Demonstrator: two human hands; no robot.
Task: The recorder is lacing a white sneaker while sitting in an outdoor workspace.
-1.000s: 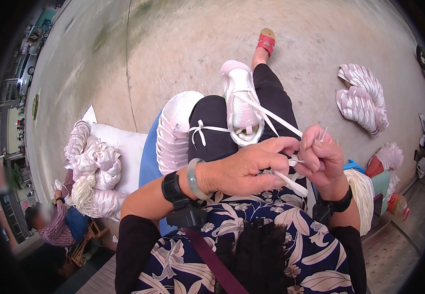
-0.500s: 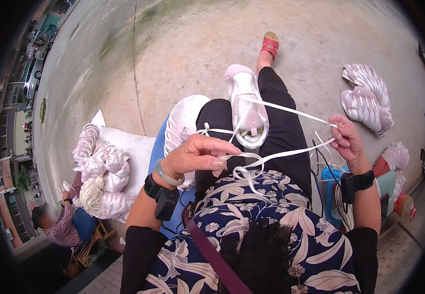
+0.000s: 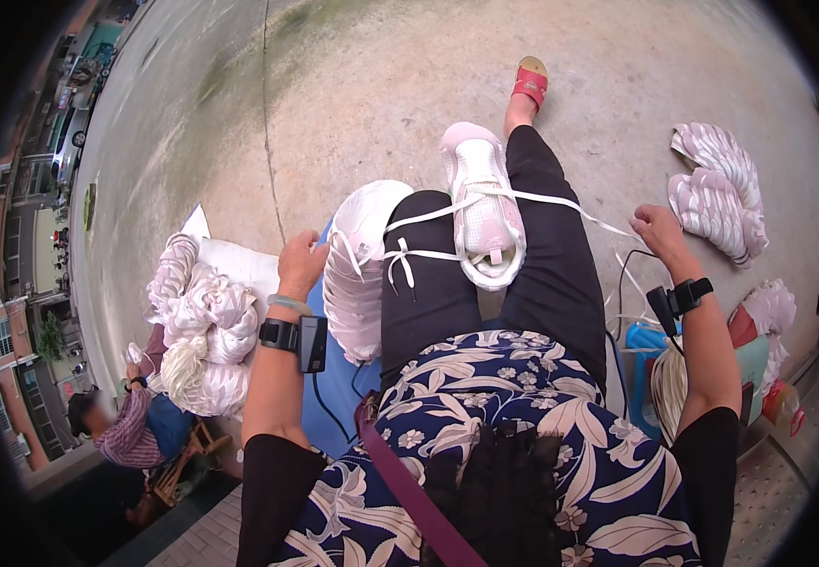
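Observation:
A pink-and-white sneaker rests across my thighs, its toe pointing away from me. White shoelace runs from its throat out to both sides. On the right, my right hand is closed in a pinch on one lace end. My left hand is closed far out to the left; the other lace stretches toward it and is lost against a white stack of shoe uppers. Part of the left fingers' grip is hard to see. A small tied lace bow lies on my left thigh.
Bundles of pink-and-white shoe uppers lie at the left, more uppers on the concrete floor at the right. A blue container with laces stands by my right leg. Another person sits at the far left.
Both hands were near my lap with a lace loop between them. The left hand has moved out to the left, the loop is gone, and the laces now spread sideways across the sneaker.

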